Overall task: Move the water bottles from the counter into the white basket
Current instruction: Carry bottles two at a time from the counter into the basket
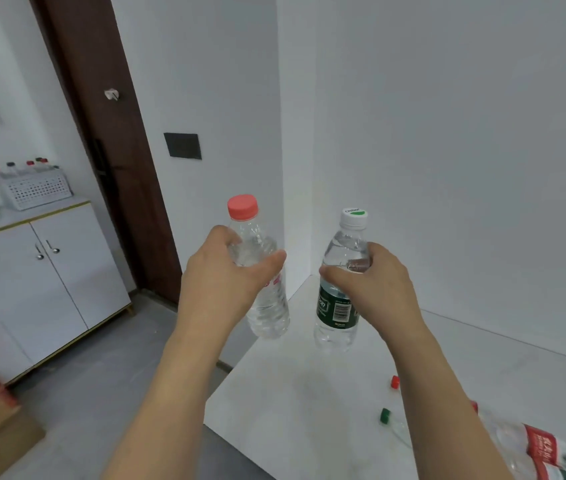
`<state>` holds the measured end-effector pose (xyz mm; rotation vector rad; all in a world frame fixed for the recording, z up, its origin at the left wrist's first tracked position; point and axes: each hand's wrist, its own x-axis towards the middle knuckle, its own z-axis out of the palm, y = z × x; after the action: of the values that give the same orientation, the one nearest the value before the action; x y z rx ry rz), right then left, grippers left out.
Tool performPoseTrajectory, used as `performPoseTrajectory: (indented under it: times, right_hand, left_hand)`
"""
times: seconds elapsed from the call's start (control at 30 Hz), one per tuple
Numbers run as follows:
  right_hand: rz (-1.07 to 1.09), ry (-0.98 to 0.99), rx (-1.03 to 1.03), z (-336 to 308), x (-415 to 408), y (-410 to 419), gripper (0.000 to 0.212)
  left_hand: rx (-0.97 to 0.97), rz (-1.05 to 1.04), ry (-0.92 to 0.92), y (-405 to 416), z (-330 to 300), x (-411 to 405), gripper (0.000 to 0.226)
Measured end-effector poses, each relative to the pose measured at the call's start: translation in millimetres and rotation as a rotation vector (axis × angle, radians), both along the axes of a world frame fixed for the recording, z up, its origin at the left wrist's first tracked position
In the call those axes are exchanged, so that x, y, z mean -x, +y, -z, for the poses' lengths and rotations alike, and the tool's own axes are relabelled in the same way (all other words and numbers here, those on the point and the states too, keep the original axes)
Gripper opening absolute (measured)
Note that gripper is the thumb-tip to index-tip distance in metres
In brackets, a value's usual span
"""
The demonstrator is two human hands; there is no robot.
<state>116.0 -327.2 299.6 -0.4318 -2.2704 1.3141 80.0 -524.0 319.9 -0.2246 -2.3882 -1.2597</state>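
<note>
A white worktop [309,403] fills the lower right, set into a corner of white walls. On it lie a loose red cap [394,382] and a green cap [385,416] near each other, and at the lower right edge some clear plastic bottles [530,445] with red labels lie on their sides.

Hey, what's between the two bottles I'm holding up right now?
Nothing. In the head view the gap between the red-capped bottle and the green-labelled bottle shows only the white wall corner and bare counter behind.
</note>
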Motion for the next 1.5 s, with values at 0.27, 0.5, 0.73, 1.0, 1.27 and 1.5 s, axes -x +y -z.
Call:
performPoseTrajectory:
  times: [0.27, 0.5, 0.73, 1.0, 1.27, 1.5]
  right_hand:
    - [-0.090, 0.018, 0.021, 9, 116, -85, 0.040]
    - [-0.193, 0.075, 0.081, -7, 231, -139, 0.042]
    - [-0.258, 0.151, 0.105, -5, 325, -219, 0.040]
    - [-0.298, 0.157, 0.098, 7, 437, -371, 0.033]
    - [-0.371, 0.202, 0.153, -18, 535, -526, 0.031]
    - [-0.371, 0.167, 0.164, -5, 625, -589, 0.041]
  left_hand:
    - [-0.018, -0.057, -0.015, -82, 8, 102, 0.058]
    - [0.020, -0.110, -0.008, -141, -7, 204, 0.054]
    - [-0.061, -0.141, -0.015, -228, -1, 286, 0.043]
    - [-0.052, -0.147, -0.012, -370, 3, 387, 0.050]
    - [-0.109, -0.149, 0.047, -523, -20, 487, 0.041]
    - [-0.223, -0.191, 0.024, -584, 3, 572, 0.036]
